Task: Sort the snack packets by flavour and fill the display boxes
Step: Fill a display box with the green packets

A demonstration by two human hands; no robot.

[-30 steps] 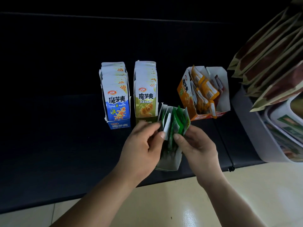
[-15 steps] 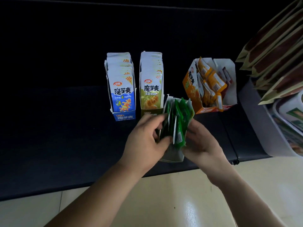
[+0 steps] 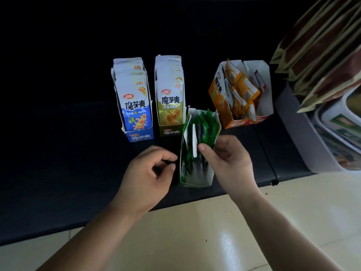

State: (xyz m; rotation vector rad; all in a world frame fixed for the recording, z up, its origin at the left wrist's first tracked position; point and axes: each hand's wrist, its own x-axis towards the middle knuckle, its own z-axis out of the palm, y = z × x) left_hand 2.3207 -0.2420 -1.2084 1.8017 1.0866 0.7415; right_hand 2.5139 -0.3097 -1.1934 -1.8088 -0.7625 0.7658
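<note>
Head view: a black desk (image 3: 58, 133) carries four display boxes, with pale floor (image 3: 195, 241) along its near edge.
Blue box (image 3: 139, 136): stands upright at the far left of the row, packed front to back with blue packets (image 3: 134, 106) that face the camera.
Left hand (image 3: 146, 178): hovers over the desk in front of the blue box and just left of the green box. Its fingers are loosely curled and the grip is empty. Thumb and forefinger tips are near the green box's left wall, apparently not touching it.
Olive box (image 3: 171, 132): stands just beside the blue box, upright and full of olive packets (image 3: 172, 102).
Green box (image 3: 195, 180): sits nearest the person, between the two hands, its far end close to the olive box.
Green packets (image 3: 207, 128): stand on edge inside the green box, with one white edge showing among them.
Right hand (image 3: 228, 163): the grip is closed on the green packets, thumb pressed on them from the left and fingers curled round the right side.
Orange box (image 3: 218, 94): is turned at an angle, right of the green box and apart from it. Orange packets (image 3: 244, 89) lean unevenly inside.
Grey bin (image 3: 298, 133): stands at the desk's right end and holds printed packs.
Brown bags (image 3: 322, 45): fan out above the bin.
</note>
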